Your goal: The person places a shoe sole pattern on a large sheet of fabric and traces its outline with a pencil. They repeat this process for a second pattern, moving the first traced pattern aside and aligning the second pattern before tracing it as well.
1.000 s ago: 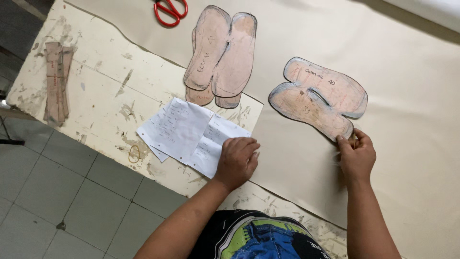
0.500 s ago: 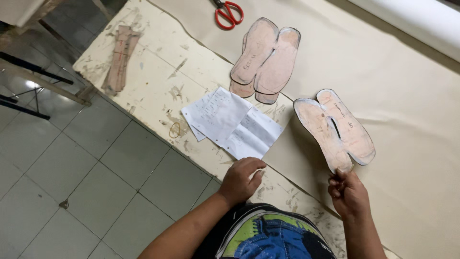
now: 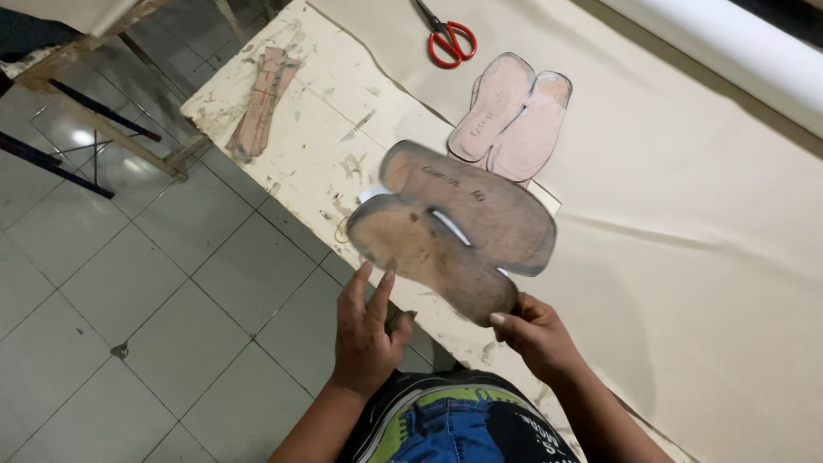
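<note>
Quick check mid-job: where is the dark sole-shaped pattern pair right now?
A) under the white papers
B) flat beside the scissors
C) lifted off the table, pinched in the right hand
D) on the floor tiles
C: the right hand pinches the dark pattern pair at its lower edge, raised above the table.

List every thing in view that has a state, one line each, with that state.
Brown sole pattern pair: lifted off the table, pinched at one end by the right hand.
Left hand: open, fingertips at the pattern's lower edge.
Pink sole pattern pair: lying flat on the beige sheet.
Red scissors: lying on the sheet, blades closed.
</note>
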